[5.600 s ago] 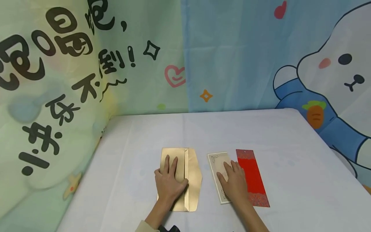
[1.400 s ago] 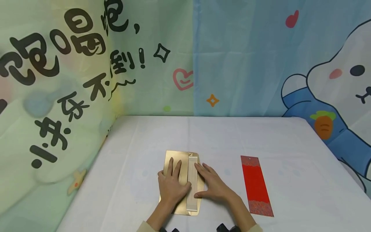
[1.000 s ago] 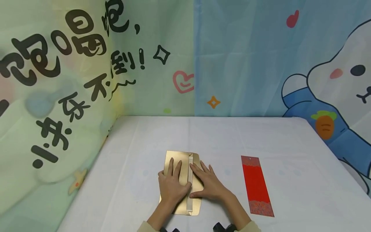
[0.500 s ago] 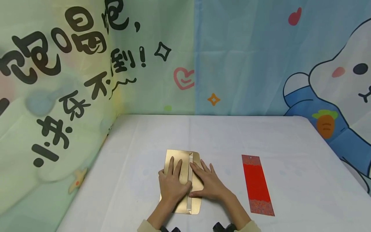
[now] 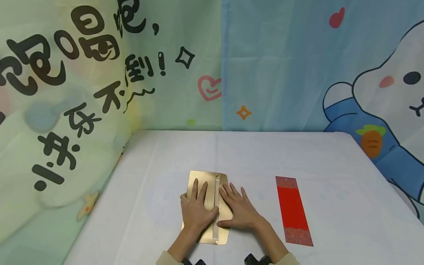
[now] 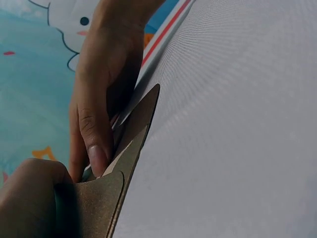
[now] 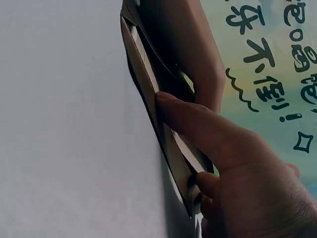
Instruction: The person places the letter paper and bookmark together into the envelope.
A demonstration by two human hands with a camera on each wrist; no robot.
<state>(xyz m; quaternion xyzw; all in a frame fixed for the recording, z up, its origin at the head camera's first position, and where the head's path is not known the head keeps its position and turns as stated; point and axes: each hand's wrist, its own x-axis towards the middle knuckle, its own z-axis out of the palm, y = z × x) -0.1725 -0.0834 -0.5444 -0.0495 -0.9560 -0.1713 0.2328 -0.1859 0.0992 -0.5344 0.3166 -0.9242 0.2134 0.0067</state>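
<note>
A gold envelope [image 5: 210, 195] lies on the white table, its flap [image 5: 224, 211] opened out to the right. My left hand [image 5: 197, 213] rests spread on the envelope's body. From the envelope's mouth shows a narrow strip of a cream card [image 5: 216, 198]; the rest of the card is hidden inside. My right hand [image 5: 241, 211] lies over the flap, its fingers fairly straight, thumb and fingertips at the card's outer edge. In the right wrist view, the right thumb [image 7: 198, 116] touches the opening, where the pale card edge sits between the envelope's layers.
To the right, a flat red packet [image 5: 294, 209] with patterned ends lies on the white tablecloth [image 5: 258, 154]. Printed curtains [image 5: 271, 66] stand behind the table and at its left.
The cream card, earlier lying separately at the right under my right hand, has moved left into the envelope until only a strip shows. My left hand has stayed on the envelope.
</note>
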